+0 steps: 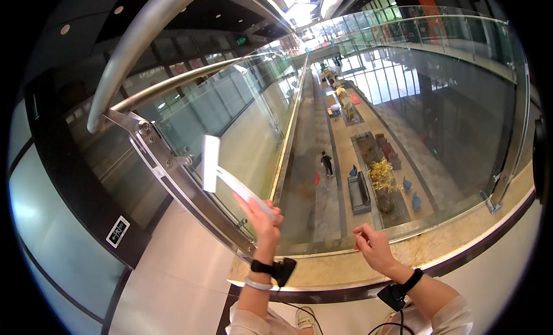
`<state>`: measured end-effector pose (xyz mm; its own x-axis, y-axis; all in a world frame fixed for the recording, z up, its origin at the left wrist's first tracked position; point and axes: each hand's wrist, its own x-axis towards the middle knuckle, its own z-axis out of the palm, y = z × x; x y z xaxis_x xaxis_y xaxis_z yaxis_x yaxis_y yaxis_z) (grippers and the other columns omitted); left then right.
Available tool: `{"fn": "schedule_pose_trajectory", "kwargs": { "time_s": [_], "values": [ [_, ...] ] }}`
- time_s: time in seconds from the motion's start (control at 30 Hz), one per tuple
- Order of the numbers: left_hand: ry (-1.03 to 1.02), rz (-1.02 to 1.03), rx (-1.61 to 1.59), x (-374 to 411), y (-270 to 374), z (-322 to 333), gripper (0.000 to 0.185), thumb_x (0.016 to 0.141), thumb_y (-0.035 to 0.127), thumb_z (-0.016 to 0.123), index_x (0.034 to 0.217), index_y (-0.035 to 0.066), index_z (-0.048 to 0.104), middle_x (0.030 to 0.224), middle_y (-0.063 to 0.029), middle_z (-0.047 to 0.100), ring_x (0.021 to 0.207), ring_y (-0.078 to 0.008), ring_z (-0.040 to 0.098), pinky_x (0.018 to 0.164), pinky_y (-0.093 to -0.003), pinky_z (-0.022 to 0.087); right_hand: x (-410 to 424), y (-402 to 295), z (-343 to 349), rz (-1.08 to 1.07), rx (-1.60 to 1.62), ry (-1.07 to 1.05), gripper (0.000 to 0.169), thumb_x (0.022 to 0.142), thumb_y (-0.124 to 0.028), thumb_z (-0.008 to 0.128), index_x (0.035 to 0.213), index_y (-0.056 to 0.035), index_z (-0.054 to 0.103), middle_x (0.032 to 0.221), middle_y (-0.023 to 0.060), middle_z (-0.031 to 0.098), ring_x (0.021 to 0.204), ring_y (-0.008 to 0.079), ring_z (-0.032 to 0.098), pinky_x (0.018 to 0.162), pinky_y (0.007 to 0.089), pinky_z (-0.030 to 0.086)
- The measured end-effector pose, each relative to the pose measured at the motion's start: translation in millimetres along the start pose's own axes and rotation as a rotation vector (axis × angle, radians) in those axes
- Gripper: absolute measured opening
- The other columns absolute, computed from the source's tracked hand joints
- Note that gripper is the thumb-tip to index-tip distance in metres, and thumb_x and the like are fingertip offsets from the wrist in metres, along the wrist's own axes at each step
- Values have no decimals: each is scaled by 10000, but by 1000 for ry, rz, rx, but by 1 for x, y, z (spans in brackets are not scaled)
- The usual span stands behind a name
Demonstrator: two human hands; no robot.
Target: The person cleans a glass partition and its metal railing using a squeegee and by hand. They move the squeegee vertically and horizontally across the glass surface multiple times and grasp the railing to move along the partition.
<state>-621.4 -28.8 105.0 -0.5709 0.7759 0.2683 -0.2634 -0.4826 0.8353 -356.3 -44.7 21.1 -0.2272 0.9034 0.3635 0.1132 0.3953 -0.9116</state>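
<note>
My left hand grips the handle of a white T-shaped window squeegee. Its flat white head points up and left, in front of a glass balustrade panel beside a steel post. Whether the head touches the glass cannot be told. Over the stone ledge at the foot of the front glass is my right hand, fingers loosely bent and nothing visible in it. Both wrists carry black strapped devices; the left one also wears a pale bangle.
A thick steel handrail curves overhead at the left. The stone ledge runs before my feet. Beyond the glass, a deep atrium holds a walking person, seats and a yellow-leaved plant. Black cables hang from the wrist devices.
</note>
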Motion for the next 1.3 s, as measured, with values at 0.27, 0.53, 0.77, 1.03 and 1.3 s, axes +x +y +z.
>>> {"fn": "schedule_pose_trajectory", "kwargs": {
  "time_s": [0.27,0.53,0.77,1.03,1.3],
  "values": [
    [-197,-267,-127,-110,-76,6,780,1005,344,496,1496,411,-107,815,-57,495,531,-140,487,393,-243,343,6,0,17,-10,-31,-48,98,903,-57,557,980,1,579,693,120,655,646,219,672,594,318,500],
    [22,-144,-334,14,16,-32,611,1018,308,466,1445,481,65,865,-32,446,638,-107,426,444,-201,335,-4,-4,2,-23,-37,-63,94,895,-34,548,977,3,574,690,128,650,634,225,667,593,321,497],
    [-83,-391,-276,-78,-87,6,699,1020,302,465,1437,483,-66,932,-83,527,745,-220,543,685,-412,527,7,19,7,-11,-77,-23,84,881,-25,541,951,7,576,662,132,639,623,242,659,577,328,486],
    [-75,-284,-358,-63,-135,-55,302,1013,219,476,1243,222,281,951,-114,481,760,-216,513,706,-408,511,3,19,-5,21,-105,-40,90,883,-17,533,952,14,582,668,131,642,628,228,663,572,322,484],
    [13,-404,-308,-44,-163,-115,710,1014,168,460,1455,424,-33,1027,-120,496,834,-236,574,740,-482,541,1,18,-4,27,-97,-59,84,881,-20,537,940,15,587,680,128,649,627,229,663,575,318,486]
  ]
}}
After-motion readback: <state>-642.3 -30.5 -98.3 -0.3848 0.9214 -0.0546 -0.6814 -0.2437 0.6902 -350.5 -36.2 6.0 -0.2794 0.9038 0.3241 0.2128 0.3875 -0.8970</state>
